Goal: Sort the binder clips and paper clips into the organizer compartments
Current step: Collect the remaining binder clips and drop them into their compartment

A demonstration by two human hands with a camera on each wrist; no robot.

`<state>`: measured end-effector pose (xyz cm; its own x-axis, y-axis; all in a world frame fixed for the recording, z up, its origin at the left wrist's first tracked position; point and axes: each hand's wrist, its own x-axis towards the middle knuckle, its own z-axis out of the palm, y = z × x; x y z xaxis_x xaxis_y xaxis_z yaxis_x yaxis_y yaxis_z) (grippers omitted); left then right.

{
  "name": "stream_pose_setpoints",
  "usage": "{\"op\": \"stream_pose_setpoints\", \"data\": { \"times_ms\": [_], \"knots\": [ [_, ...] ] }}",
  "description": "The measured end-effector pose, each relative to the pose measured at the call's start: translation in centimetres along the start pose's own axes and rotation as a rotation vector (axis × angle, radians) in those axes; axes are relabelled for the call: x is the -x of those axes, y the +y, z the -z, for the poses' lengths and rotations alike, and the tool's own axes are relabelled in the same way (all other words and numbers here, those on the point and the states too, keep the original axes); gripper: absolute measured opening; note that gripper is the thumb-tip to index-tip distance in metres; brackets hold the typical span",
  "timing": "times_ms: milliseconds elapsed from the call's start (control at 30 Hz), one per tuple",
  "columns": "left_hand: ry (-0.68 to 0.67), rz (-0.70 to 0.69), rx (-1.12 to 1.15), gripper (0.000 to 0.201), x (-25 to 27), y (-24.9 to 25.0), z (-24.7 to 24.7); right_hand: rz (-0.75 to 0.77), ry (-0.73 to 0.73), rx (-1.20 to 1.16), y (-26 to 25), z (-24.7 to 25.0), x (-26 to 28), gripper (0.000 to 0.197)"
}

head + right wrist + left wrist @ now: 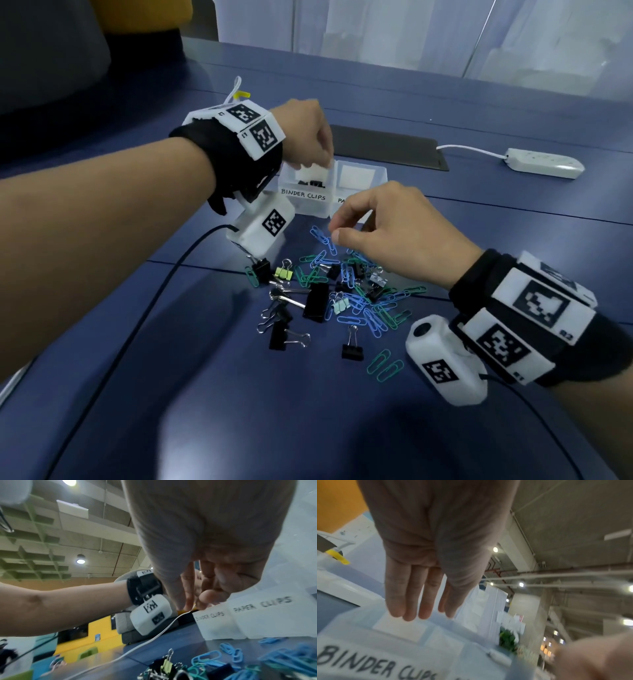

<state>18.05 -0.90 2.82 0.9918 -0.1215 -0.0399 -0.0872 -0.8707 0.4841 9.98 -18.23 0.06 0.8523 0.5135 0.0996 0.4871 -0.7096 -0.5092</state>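
head view: left hand (pixel 308 137) hovering over "binder clips" compartment (pixel 310 181) of organizer (pixel 376 171); right hand (pixel 383 222) above mixed clips (pixel 342 291), fingertips pressing together, whether pinching anything unclear. left wrist view: fingers (pixel 409 595) hanging straight, holding nothing. right wrist view: blue paper clips (pixel 231 654) lying near organizer; judging light, slippery, best pinching by wire loop.

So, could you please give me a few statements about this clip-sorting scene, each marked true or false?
1. The left hand hovers over the compartment labelled BINDER CLIPS. True.
2. The organizer stands behind the clip pile. True.
3. All the paper clips are red. False: they are blue and green.
4. The power strip lies inside the organizer. False: it lies on the table, off to the right.
5. The right hand is above the pile. True.
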Motion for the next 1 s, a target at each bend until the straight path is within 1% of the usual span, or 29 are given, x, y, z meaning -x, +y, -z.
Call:
{"op": "stream_pose_setpoints", "data": {
  "times_ms": [67, 133, 267, 367, 467, 533, 600, 667, 767, 933, 1000],
  "knots": [
    [0.076, 0.004, 0.171, 0.017, 1.2, 0.0, 0.5, 0.058, -0.072, 0.025, -1.1, -0.5, -0.4, 0.009],
    [0.115, 0.014, 0.42, 0.015, 2.9, -0.4, 0.8, 0.132, -0.149, 0.081, -2.2, -1.2, -1.0, 0.016],
    [0.121, 0.091, 0.958, 0.01, 6.9, -1.7, 1.1, 0.238, -0.249, 0.195, -4.0, -2.9, -2.5, 0.033],
    [0.172, 0.216, 1.263, 0.008, 9.5, -3.0, 0.8, 0.273, -0.301, 0.266, -5.1, -3.8, -3.2, 0.035],
    [0.21, 0.392, 1.472, 0.01, 11.8, -4.6, 0.2, 0.24, -0.355, 0.291, -5.5, -4.5, -3.6, 0.037],
    [0.221, 0.473, 1.57, 0.013, 13.1, -5.6, -0.4, 0.228, -0.379, 0.295, -5.5, -5.0, -3.7, 0.035],
    [0.237, 0.518, 1.627, 0.015, 14.1, -6.2, -1.2, 0.223, -0.372, 0.298, -5.4, -5.4, -3.7, 0.029],
    [0.23, 0.548, 1.641, 0.015, 14.7, -6.3, -2.0, 0.209, -0.355, 0.292, -5.3, -5.5, -3.8, 0.023],
    [0.223, 0.57, 1.637, 0.012, 15.0, -5.8, -2.9, 0.142, -0.35, 0.24, -5.0, -5.3, -4.1, 0.018],
    [0.246, 0.58, 1.622, 0.011, 14.7, -5.1, -4.4, 0.054, -0.343, 0.066, -4.0, -4.9, -4.2, 0.01],
    [0.284, 0.581, 1.648, 0.009, 14.5, -5.1, -4.9, 0.042, -0.297, -0.057, -3.9, -4.2, -4.3, 0.009]
  ]
}}
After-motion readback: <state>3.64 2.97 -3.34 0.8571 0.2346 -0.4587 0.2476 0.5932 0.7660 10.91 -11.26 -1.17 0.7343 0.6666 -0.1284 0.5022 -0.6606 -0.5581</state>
